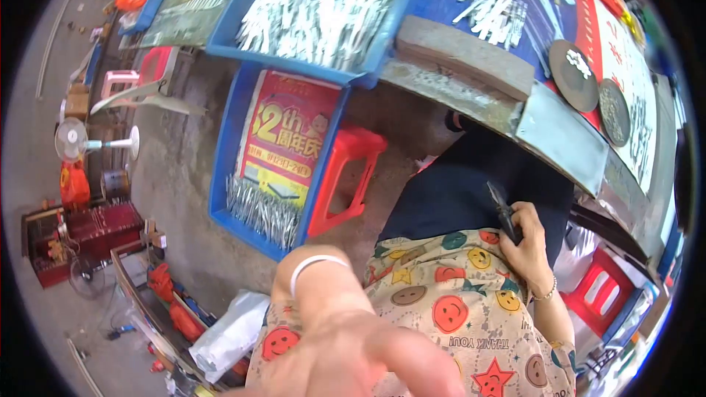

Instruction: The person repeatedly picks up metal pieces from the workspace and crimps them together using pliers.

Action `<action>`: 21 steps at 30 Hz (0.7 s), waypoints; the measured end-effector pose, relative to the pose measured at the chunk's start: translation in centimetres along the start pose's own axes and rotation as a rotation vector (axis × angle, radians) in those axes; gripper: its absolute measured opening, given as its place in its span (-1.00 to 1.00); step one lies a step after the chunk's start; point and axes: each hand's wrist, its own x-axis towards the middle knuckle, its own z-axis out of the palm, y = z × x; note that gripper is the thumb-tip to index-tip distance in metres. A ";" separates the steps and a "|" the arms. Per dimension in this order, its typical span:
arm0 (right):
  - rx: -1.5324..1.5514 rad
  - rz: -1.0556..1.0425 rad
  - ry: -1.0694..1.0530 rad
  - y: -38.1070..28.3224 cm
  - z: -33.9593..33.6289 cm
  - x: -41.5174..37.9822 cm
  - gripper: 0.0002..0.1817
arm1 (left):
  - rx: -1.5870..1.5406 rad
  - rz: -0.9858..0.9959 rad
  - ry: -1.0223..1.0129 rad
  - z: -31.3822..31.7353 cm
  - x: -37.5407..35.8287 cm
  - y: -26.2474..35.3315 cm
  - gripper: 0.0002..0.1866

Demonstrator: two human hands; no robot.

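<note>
My left hand (pixel 346 356), with a white bangle at the wrist, is raised close to the camera. Its visible fingers are apart with nothing in them, though the bottom edge of the view cuts some off. Over my lap, my right hand (pixel 525 239) is closed on dark-handled pliers (pixel 504 213), whose pointed metal jaws angle up and away from me. Beneath both hands lies a beige apron (pixel 412 295) printed with smiley faces, worn over dark trousers (pixel 441 202).
A blue tray (pixel 220 33) of silvery strips sits on the bench ahead. Below it, another blue tray (pixel 318 198) holds small metal pieces on printed paper, near a red stool (pixel 360 140). A thick bar (pixel 463 55) and two round dishes (pixel 572 77) lie on the bench. Leftward stands a fan (pixel 71 140).
</note>
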 end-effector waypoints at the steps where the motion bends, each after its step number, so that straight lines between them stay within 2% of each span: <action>1: 0.019 -0.017 0.040 -0.1 0.0 -0.1 -0.75 | 0.034 0.119 0.210 3.5 -0.4 -2.3 -0.82; 2: 0.039 0.004 0.043 -0.2 -0.1 -0.2 -0.75 | 0.139 0.211 0.404 6.3 -0.2 -3.7 -0.80; 4: 0.082 0.039 0.048 -0.2 -0.5 -0.4 -0.75 | 0.212 0.042 0.519 7.6 0.0 -3.4 -0.78; 5: 0.085 0.042 0.050 0.0 -0.6 -0.5 -0.73 | 0.178 -0.217 0.439 6.9 1.2 -1.5 -0.78; 7: 0.145 0.072 0.051 0.3 -0.6 -0.3 -0.72 | 0.074 -0.379 0.315 6.6 1.4 -2.1 -0.77; 8: 0.174 0.088 0.049 0.6 -0.7 -0.2 -0.72 | 0.002 -0.286 0.274 6.5 0.7 -4.2 -0.76; 10: 0.187 0.084 0.026 1.3 -0.6 0.2 -0.70 | -0.075 -0.276 0.128 5.7 0.4 -6.1 -0.75; 13: 0.199 0.042 0.002 2.0 -0.6 0.8 -0.70 | -0.064 -0.423 -0.082 4.6 0.8 -6.4 -0.71; 17: 0.244 0.020 -0.007 2.2 -1.1 1.4 -0.71 | -0.033 -0.267 -0.002 5.9 -0.8 -7.9 -0.66; 19: 0.255 -0.006 0.006 2.3 -1.1 1.4 -0.71 | 0.059 -0.294 0.058 7.0 -1.2 -7.1 -0.63; 20: 0.257 -0.017 0.014 2.3 -1.1 1.3 -0.71 | 0.163 -0.387 0.072 8.0 -0.7 -5.5 -0.62; 21: 0.258 -0.030 0.021 2.4 -1.0 1.2 -0.72 | 0.069 -0.333 -0.079 7.6 0.0 -6.2 -0.60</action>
